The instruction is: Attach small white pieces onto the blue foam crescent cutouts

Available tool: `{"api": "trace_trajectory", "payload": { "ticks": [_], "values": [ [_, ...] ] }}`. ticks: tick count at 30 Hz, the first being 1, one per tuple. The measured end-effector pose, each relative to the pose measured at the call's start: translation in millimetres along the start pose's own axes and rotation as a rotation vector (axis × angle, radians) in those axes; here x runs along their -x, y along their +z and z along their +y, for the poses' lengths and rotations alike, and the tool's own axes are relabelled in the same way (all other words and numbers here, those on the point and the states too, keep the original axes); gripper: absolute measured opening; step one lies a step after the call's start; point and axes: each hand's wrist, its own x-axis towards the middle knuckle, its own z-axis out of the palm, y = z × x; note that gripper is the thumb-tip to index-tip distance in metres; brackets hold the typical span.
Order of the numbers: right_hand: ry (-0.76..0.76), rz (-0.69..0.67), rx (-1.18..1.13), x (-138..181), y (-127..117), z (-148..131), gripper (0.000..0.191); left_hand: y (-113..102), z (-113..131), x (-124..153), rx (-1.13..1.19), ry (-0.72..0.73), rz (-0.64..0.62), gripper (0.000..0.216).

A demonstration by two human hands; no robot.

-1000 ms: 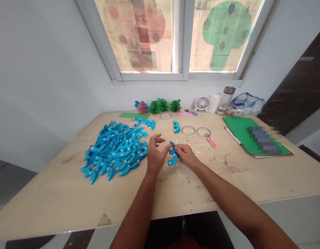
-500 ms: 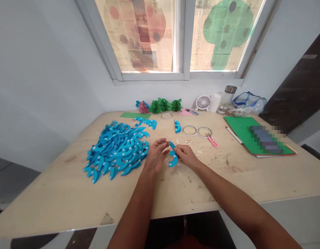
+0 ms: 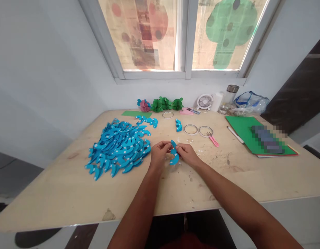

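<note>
A curved blue paper cutout (image 3: 175,160) with small white squares on it is held over the middle of the table. My right hand (image 3: 187,154) pinches its right edge between thumb and fingers. My left hand (image 3: 159,153) is closed in a pinch at the cutout's upper left edge. Any small scrap between those left fingertips is too small to see. To the left lies a large heap of similar blue paper cutouts (image 3: 121,148), many with white squares. Beyond my hands, another small blue stack (image 3: 178,125) rests on the wood.
Tape rolls (image 3: 190,129) and pink-handled snips (image 3: 213,139) lie beyond my right hand, near tiny white scraps. Along the wall stand green paper flowers (image 3: 165,103), a small fan (image 3: 205,102) and a bottle (image 3: 231,93). Green sheets (image 3: 244,129) lie at the right.
My left hand's fingers have closed from a loose, spread pose into a pinch at the cutout's upper edge. My right hand keeps hold of it. The view has shifted slightly.
</note>
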Motion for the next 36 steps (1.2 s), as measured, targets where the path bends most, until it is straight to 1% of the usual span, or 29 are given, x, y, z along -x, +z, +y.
{"api": "trace_trajectory", "payload": {
  "ticks": [3, 5, 8, 12, 17, 19, 21, 24, 26, 28, 31, 36],
  "values": [
    [0.001, -0.003, -0.003, 0, 0, 0, 0.034, 1, 1, 2, -0.027, 0.011, 0.012, 0.022],
    [0.001, 0.014, 0.0, -1, -1, -1, 0.034, 2, 3, 3, -0.027, -0.015, -0.022, 0.026],
    [0.005, 0.085, -0.002, -1, -3, -2, 0.035, 3, 6, 5, -0.024, -0.061, -0.095, 0.027],
    [-0.003, 0.173, 0.036, -2, -7, -4, 0.036, 2, 10, 9, -0.086, -0.095, -0.164, 0.02],
    [-0.016, 0.194, 0.125, -1, -9, -8, 0.035, 4, 12, 14, -0.077, -0.089, -0.172, 0.014],
    [-0.012, 0.198, 0.135, -1, -9, -9, 0.035, 4, 13, 14, -0.074, -0.075, -0.161, 0.012],
    [-0.012, 0.22, 0.129, 0, -10, -12, 0.032, 5, 13, 14, -0.086, -0.036, -0.122, 0.01],
    [-0.031, 0.321, 0.103, 1, -10, -16, 0.025, 5, 14, 12, -0.115, 0.072, -0.009, 0.008],
    [-0.043, 0.364, 0.086, 2, -10, -17, 0.023, 5, 14, 11, -0.146, 0.149, 0.057, 0.008],
    [-0.045, 0.337, 0.067, 2, -9, -17, 0.02, 6, 13, 11, -0.183, 0.212, 0.085, 0.008],
    [-0.022, 0.246, 0.055, 2, -5, -12, 0.015, 7, 10, 12, -0.215, 0.261, 0.06, 0.008],
    [0.045, 0.189, -0.005, -1, -1, -1, 0.014, 10, 9, 14, -0.145, 0.217, 0.001, 0.01]
  ]
}}
